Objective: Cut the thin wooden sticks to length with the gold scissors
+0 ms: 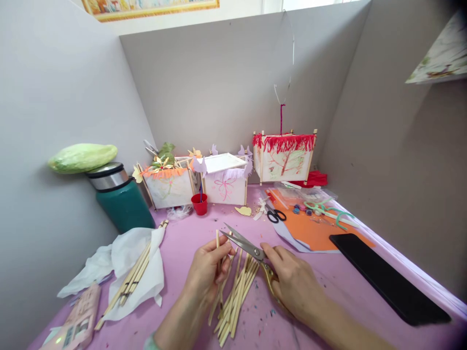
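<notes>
Fingers (219,257) of my left hand (208,272) pinch one thin bamboo stick (218,239) upright over the purple bench (321,272), while my right hand (292,279) grips the gold-handled scissors (248,247), blades parted and tips touching the stick just above the left thumb. Beneath both hands lies a loose pile of bamboo sticks (235,296); a second bundle (133,277) rests on white tissue to the left. Three paper lanterns (222,180) stand along the back wall, with a red cup (199,203), small black scissors (276,214) and a black phone (386,279) nearby. I judge the risk plain: the blades sit close to the thumb, so a slip could nick it, and a hard snip could splinter the stick or flick the offcut away.
</notes>
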`<move>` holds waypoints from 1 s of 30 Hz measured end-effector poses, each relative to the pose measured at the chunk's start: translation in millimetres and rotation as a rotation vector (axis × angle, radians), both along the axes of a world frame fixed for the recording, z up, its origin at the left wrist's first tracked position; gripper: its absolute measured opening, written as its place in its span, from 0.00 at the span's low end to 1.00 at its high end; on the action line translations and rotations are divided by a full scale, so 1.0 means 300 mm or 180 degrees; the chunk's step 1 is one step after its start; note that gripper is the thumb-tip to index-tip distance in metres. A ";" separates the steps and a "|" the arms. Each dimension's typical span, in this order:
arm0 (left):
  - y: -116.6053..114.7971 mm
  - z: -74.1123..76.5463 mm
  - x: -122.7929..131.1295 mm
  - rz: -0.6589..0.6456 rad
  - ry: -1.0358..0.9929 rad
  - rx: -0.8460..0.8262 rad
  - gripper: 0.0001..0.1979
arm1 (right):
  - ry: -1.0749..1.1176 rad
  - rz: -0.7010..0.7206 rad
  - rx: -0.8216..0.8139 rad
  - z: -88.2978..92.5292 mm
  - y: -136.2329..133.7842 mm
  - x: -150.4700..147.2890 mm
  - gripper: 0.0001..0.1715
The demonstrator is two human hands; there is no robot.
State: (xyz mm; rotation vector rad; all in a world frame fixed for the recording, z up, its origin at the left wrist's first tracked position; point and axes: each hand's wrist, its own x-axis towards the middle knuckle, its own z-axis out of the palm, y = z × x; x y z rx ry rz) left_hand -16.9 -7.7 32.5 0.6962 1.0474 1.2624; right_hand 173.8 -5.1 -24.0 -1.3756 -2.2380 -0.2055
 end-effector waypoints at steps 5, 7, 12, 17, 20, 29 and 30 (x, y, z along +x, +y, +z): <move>-0.003 -0.004 -0.007 0.0104 0.0048 -0.0032 0.13 | 0.0007 -0.0013 0.0022 -0.005 0.009 -0.002 0.26; -0.006 -0.003 -0.008 0.0088 -0.0012 -0.0053 0.13 | 0.0018 -0.0012 0.0004 -0.004 0.011 -0.001 0.25; -0.002 -0.006 -0.015 -0.0076 -0.0144 -0.0049 0.18 | 0.0210 0.0129 -0.0293 0.010 0.012 0.010 0.16; 0.012 -0.011 -0.021 -0.0095 -0.0153 -0.0076 0.17 | 0.0439 0.0158 -0.0403 0.018 0.005 0.014 0.21; 0.015 -0.012 -0.023 -0.0135 -0.0171 -0.0030 0.12 | 0.0291 0.0092 -0.0235 0.016 0.000 0.012 0.28; 0.017 -0.020 -0.020 -0.0143 -0.0135 -0.0006 0.14 | 0.0044 -0.0082 -0.0033 0.009 -0.006 0.010 0.33; 0.016 -0.019 -0.018 -0.0121 -0.0116 -0.0018 0.15 | 0.0013 -0.0096 -0.0033 0.007 -0.007 0.010 0.33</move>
